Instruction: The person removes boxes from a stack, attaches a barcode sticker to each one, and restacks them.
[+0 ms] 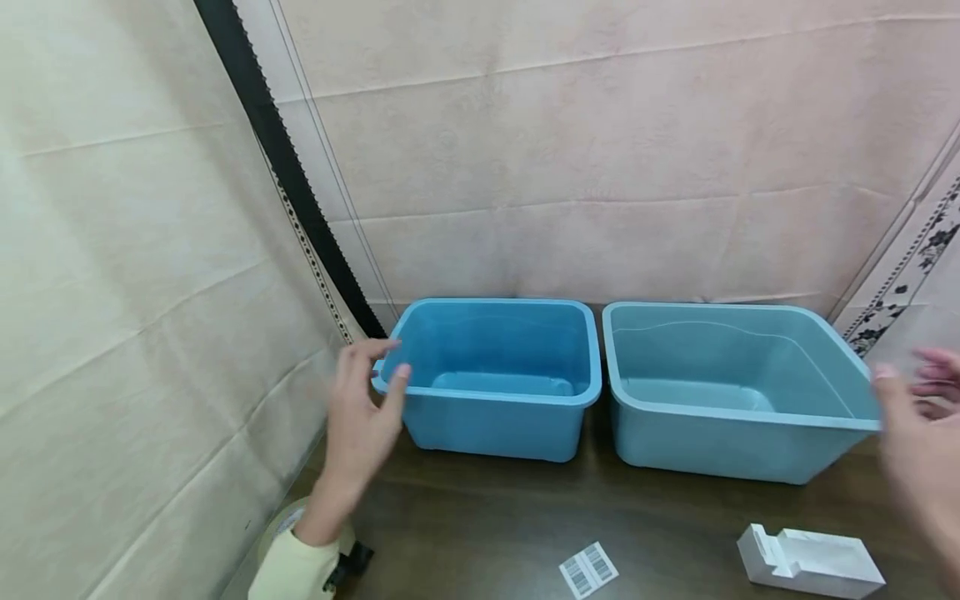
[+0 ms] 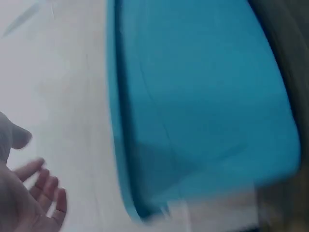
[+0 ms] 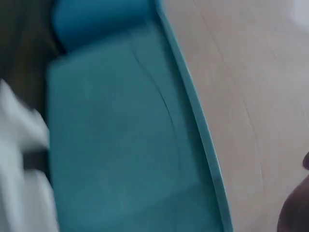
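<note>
Two plastic bins stand side by side on a dark wooden table. The left one is a blue bin (image 1: 491, 429); the right one is a pale teal bin (image 1: 705, 446). Beside the blue bin's left end is my left hand (image 1: 360, 417), fingers and thumb loosely bent and apart. The left wrist view shows that hand (image 2: 31, 200) holding nothing, away from the bin's wall (image 2: 207, 101). At the teal bin's right end my right hand (image 1: 911, 442) is blurred, its fingers spread; whether it touches the rim is unclear. Only a dark edge of it shows in the right wrist view.
A white notched block (image 1: 813, 562) lies in front of the teal bin. Nearer the middle, a barcode label (image 1: 588, 570) is on the table. A tape roll (image 1: 279, 525) sits partly behind my left wrist. Cloth curtains (image 1: 600, 150) close off the back and left.
</note>
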Demonstrator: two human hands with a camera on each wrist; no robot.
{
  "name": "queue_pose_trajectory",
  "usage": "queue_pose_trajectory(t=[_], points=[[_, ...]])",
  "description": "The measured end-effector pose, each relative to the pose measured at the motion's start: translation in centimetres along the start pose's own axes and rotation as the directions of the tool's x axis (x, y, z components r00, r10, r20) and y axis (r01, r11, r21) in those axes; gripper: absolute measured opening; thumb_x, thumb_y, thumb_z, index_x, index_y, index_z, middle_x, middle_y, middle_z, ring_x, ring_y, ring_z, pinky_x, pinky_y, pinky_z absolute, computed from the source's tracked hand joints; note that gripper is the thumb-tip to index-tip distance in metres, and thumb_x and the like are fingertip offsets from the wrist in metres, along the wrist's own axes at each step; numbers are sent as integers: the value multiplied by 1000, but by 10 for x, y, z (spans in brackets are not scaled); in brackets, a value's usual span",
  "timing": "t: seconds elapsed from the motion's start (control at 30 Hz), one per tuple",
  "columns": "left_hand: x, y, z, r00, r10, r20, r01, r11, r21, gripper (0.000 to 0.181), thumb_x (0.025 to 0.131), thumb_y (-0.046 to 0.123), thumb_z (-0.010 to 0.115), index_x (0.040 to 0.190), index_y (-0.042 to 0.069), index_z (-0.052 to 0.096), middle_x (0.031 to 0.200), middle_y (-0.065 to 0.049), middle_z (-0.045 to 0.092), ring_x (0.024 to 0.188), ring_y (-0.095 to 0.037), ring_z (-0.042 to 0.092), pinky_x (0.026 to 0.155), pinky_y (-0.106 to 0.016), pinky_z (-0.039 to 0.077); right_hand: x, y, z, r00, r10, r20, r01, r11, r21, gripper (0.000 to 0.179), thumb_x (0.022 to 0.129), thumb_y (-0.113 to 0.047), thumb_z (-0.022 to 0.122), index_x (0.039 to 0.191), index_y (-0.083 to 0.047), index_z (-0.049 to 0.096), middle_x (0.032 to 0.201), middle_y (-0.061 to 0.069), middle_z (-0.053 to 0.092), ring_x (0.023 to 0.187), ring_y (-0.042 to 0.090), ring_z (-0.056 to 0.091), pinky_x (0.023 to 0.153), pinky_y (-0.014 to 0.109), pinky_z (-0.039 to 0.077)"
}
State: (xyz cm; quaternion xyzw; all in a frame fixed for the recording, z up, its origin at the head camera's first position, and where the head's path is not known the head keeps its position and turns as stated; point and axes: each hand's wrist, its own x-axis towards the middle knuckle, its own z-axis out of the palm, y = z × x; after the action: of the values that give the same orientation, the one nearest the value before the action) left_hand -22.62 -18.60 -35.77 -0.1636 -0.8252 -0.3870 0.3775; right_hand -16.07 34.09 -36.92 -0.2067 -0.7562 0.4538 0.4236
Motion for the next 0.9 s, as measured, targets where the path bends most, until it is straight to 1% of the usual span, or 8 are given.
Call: queue_pose_trajectory(t=[0.1,0.23,0.3,0.37,0.43,0.53,0.7,0.9], points=[[-17,34,15,967,251,43,-249,968,-41,18,97,19,75,114,12,73,112,-2,71,102,-17,66,86,-33,52,-38,-19,10,950,-295,100,284,952,111,34,94,-3,72,127,-11,69,102,-19,47,91,-5,46,83,9,35],[-47,69,41,887,333,319,-329,942,-68,13,96,40,76,95,28,74,91,16,71,82,0,64,74,-21,50,-90,-29,29,733,-591,336,543,806,235,34,79,5,84,108,-7,72,93,-12,51,83,0,46,74,14,37],[-61,77,56,806,257,534,-269,961,-57,18,97,51,73,94,33,73,88,21,69,78,7,60,70,-16,46,-113,-27,40,615,-587,526,547,799,251,34,83,-7,88,108,-21,72,95,-15,54,84,-2,47,73,17,42],[-74,80,73,687,153,710,-207,978,-10,22,96,56,72,96,34,74,90,22,70,77,10,58,68,-15,46,-131,-21,50,478,-465,745,481,848,221,31,88,-24,87,112,-32,68,99,-15,56,85,-3,51,71,20,47],[-83,79,89,568,72,820,-176,984,35,25,95,57,73,99,32,75,91,19,70,74,9,56,64,-16,46,-141,-10,58,318,-303,898,420,894,153,27,93,-38,81,116,-33,67,106,-13,59,89,-3,55,72,23,51],[-97,75,109,448,-26,894,-192,974,124,33,90,61,76,100,30,75,89,17,67,69,4,53,59,-21,44,-148,9,71,121,-147,982,353,931,95,32,94,-42,79,120,-28,67,110,-7,60,90,0,56,74,25,52],[-115,72,132,340,-117,933,-285,933,221,50,83,76,74,99,28,71,85,13,61,67,-5,53,58,-29,45,-155,31,85,22,-83,996,340,938,70,40,91,-35,84,126,-29,67,109,-6,57,89,1,53,73,25,48],[-126,70,137,336,-123,934,-353,902,246,58,78,74,80,101,22,71,85,7,61,66,-9,55,57,-31,46,-168,29,95,21,-120,993,388,916,103,39,87,-29,87,120,-31,68,104,-8,51,84,2,46,69,23,42]])
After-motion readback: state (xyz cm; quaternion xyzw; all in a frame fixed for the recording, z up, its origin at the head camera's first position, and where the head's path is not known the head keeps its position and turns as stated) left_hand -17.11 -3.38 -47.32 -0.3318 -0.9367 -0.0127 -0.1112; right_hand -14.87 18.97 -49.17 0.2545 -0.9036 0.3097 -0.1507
